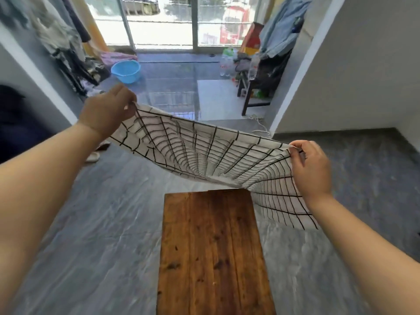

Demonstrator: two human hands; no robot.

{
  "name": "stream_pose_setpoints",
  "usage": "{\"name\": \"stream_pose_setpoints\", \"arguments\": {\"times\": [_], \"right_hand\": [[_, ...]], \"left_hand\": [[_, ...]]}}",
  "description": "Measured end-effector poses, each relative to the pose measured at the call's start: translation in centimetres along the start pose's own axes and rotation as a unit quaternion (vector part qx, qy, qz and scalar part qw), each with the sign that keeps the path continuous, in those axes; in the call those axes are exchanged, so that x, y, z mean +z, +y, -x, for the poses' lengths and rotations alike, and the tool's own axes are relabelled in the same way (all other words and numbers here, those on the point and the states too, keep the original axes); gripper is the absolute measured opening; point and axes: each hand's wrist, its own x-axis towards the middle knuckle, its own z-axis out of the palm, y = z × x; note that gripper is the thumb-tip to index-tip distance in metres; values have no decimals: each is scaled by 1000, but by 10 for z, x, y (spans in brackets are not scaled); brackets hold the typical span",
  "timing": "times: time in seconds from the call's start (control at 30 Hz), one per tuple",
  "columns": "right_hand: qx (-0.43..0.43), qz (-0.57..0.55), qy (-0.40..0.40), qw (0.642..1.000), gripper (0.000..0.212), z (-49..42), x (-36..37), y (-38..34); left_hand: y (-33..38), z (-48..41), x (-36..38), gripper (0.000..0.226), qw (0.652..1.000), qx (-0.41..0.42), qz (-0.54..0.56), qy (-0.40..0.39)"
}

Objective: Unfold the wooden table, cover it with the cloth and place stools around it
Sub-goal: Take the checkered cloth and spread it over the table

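Nearest the lens I see the wooden table (211, 246), standing unfolded on the grey marbled floor (95, 235), its plank top bare except at the far end. Both forearms reach forward over it, one on each side.

Grip state, left hand (106, 110): I read the fingers as closed in a pinch on one upper corner of the checked cloth (204, 151), held high and to the left of the table.

Grip state, right hand (311, 169): thumb and fingers are pinched shut on the opposite upper corner, lower than the left hand and just right of the table's far end.

Cloth position: the white fabric with its black grid is stretched in the air between the two hands and sags in the middle. Its lowest fold hangs at the far edge of the table; whether it touches the wood there I cannot tell. A flap hangs below the right hand, beside the table's right far corner.

Surroundings: a blue plastic basin (125, 71) sits on the floor well beyond the table, near hanging clothes (61, 39) at the left wall. A glass sliding door (172, 21) closes the far end of the room.
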Motion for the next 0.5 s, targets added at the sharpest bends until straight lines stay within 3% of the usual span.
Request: {"name": "stream_pose_setpoints", "arguments": {"times": [0.5], "right_hand": [[-22, -22, -102, 994, 16, 6, 89, -74]], "left_hand": [[-97, 118, 4, 7, 998, -50, -38, -19]]}}
